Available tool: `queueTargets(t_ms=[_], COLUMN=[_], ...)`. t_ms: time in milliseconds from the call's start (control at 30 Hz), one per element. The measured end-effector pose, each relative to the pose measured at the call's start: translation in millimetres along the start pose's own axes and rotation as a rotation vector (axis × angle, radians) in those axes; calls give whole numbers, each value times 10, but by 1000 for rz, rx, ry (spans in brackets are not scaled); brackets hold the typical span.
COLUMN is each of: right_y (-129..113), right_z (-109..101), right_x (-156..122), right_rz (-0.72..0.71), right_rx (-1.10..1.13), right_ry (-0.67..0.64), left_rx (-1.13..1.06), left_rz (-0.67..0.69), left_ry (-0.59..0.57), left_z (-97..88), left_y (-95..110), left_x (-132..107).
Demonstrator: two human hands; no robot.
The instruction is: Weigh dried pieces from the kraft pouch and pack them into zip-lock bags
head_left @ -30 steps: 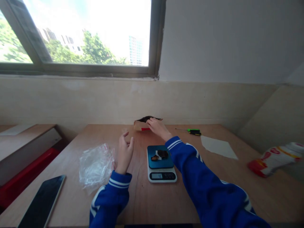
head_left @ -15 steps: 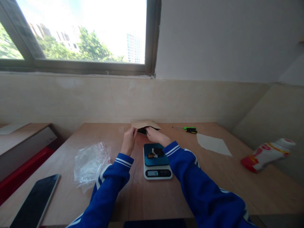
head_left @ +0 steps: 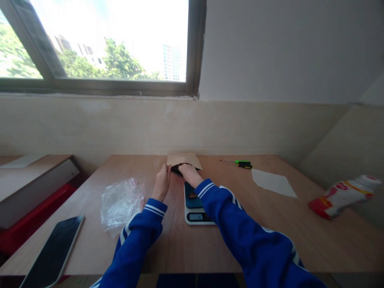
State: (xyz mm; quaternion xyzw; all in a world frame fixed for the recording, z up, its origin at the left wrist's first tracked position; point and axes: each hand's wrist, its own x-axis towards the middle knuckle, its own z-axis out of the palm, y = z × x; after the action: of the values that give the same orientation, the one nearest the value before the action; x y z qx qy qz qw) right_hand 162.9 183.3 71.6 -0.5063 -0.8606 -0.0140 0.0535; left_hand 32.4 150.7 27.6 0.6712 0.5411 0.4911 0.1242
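Note:
A brown paper bag (head_left: 183, 159) with a dark inside lies at the far middle of the wooden table (head_left: 210, 248). My left hand (head_left: 162, 183) pinches the bag's left edge. My right hand (head_left: 187, 171) reaches into the bag's mouth, and its fingers are hidden inside. Just in front of the bag stands a small kitchen scale (head_left: 195, 204) with a blue top and a lit display. My right forearm in a blue sleeve covers most of the scale's top, and a small dark item on it barely shows.
A pile of clear plastic bags (head_left: 121, 202) lies left of the scale. A dark tablet (head_left: 52, 250) sits at the near left corner. A green-handled screwdriver (head_left: 241, 163) and a white sheet (head_left: 273, 182) lie at the far right. A red-and-white bottle (head_left: 342, 196) lies at the right edge.
My left hand rose from beside the plastic bags and took the paper bag's left edge. My right hand went from the bag's top into its mouth. My forearm now covers the scale.

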Motion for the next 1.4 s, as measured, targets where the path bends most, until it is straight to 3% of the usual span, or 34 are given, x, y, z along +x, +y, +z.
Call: queueTargets(t_ms=[167, 367, 567, 667, 800, 1033, 1133, 1267, 1400], right_y=[-149, -352, -504, -486, -410, -250, -212, -275, -425], right_z=[-167, -167, -79, -79, -105, -55, -15, 34, 109], right_x=[-48, -58, -46, -40, -49, -116, -120, -91, -66], right_rz=[-53, -5, 56, 57, 38, -6, -33, -85, -147], right_rx=[-9, -29, -40, -45, -54, -79, -85, -89, -90], right_ry=[33, 28, 2, 0, 2, -4, -7, 13, 46], left_rx=[11, -6, -63, -43, 84, 177, 204, 253, 322], left_rz=[-20, -27, -80, -163, -322, -420, -431, -445, -479], left_ry=[20, -88, -278, -296, -185, -109, -99, -65, 21], left_z=[-230, -495, -701, -786, -694, -90, 41, -43, -452], left_y=[-35, -168, -422, -626, -946, -1298, -1385, -1511, -1650], left_x=[42, 123, 247, 392, 647, 916, 941, 989, 1049])
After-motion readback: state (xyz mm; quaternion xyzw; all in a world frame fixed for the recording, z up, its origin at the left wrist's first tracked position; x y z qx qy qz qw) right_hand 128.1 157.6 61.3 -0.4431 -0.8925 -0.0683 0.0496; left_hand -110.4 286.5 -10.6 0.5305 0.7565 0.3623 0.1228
